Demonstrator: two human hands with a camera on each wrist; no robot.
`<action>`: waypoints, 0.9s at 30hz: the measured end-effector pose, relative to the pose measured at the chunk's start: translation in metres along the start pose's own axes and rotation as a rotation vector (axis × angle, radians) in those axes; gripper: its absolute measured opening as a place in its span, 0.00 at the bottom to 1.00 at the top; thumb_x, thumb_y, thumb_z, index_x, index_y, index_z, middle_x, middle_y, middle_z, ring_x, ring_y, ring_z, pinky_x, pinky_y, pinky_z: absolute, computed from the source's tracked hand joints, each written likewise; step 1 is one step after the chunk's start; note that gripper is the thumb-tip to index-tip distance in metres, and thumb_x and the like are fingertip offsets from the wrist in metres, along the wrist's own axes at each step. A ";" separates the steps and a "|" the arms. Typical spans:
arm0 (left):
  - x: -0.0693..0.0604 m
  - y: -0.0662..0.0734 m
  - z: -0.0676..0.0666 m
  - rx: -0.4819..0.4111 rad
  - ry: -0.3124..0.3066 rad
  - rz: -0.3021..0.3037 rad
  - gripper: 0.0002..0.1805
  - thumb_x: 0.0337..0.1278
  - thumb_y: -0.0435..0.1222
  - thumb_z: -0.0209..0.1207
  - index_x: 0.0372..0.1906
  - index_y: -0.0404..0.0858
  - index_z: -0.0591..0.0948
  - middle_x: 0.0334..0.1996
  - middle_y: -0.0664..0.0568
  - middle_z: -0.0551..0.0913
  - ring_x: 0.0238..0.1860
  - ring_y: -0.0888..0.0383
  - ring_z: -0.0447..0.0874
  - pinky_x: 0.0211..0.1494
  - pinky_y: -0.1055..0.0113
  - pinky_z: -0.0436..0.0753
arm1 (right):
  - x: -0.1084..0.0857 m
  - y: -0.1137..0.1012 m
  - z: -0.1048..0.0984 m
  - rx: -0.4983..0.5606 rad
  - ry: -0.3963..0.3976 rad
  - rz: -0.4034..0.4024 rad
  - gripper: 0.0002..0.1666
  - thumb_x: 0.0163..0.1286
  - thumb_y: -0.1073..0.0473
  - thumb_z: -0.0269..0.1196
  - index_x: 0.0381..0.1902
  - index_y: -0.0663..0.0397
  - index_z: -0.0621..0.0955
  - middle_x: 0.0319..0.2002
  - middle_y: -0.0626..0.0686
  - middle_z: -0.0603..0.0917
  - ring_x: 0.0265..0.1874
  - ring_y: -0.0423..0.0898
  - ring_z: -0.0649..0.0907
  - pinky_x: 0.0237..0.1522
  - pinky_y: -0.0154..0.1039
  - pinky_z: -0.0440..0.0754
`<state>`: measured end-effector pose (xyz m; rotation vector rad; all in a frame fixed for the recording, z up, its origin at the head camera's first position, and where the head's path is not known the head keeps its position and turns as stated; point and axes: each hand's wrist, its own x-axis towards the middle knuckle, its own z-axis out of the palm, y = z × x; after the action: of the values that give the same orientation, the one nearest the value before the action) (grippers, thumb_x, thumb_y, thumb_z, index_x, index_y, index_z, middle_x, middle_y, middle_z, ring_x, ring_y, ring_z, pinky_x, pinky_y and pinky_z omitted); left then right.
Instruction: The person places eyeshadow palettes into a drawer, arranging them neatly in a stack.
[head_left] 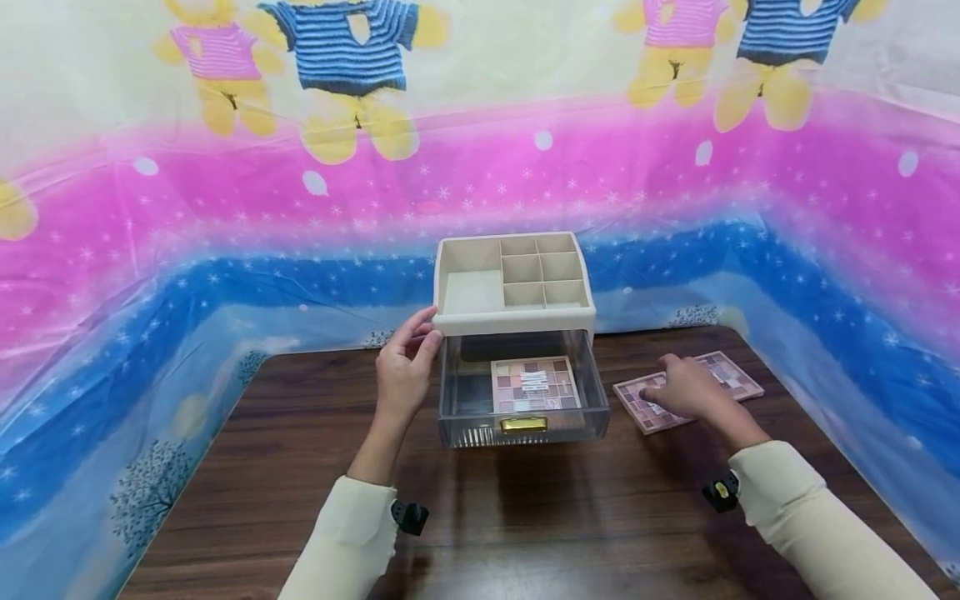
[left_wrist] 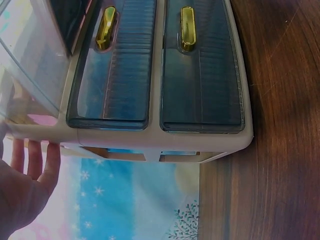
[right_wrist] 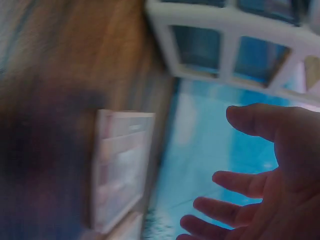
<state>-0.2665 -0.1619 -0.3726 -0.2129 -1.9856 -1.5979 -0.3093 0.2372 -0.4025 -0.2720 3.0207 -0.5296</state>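
Head view: the right hand, empty and relaxed, hovers over two palettes beside the extended drawer, which a low swing could knock, the unclenched left hand touching the organizer.

Two hands, left and right, two sleeves and two wrist cameras are pictured with three palettes, one worktop and one organizer of three drawers, three gold handles and seven top compartments, before one backdrop printed with four shirts.
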 end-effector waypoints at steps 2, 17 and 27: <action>0.000 0.000 0.000 -0.001 0.001 0.003 0.19 0.70 0.35 0.62 0.63 0.43 0.82 0.50 0.38 0.86 0.50 0.47 0.86 0.46 0.79 0.80 | 0.004 0.006 0.009 -0.015 -0.030 0.025 0.47 0.67 0.48 0.65 0.67 0.82 0.65 0.60 0.81 0.74 0.61 0.76 0.74 0.59 0.67 0.76; -0.001 -0.002 0.001 0.007 0.001 -0.007 0.19 0.70 0.36 0.62 0.63 0.44 0.82 0.50 0.39 0.87 0.50 0.46 0.86 0.46 0.78 0.81 | 0.016 0.026 0.049 -0.096 -0.144 0.210 0.54 0.64 0.38 0.68 0.69 0.77 0.64 0.63 0.86 0.66 0.59 0.82 0.69 0.55 0.72 0.74; 0.000 -0.001 0.000 0.007 0.005 0.000 0.19 0.71 0.36 0.61 0.63 0.43 0.82 0.50 0.39 0.87 0.50 0.47 0.86 0.46 0.78 0.81 | 0.023 0.024 0.054 -0.053 -0.158 0.273 0.62 0.59 0.38 0.70 0.74 0.74 0.56 0.62 0.86 0.64 0.59 0.82 0.66 0.58 0.74 0.70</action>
<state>-0.2672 -0.1622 -0.3738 -0.2061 -1.9866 -1.5894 -0.3311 0.2373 -0.4622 0.0916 2.8550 -0.3852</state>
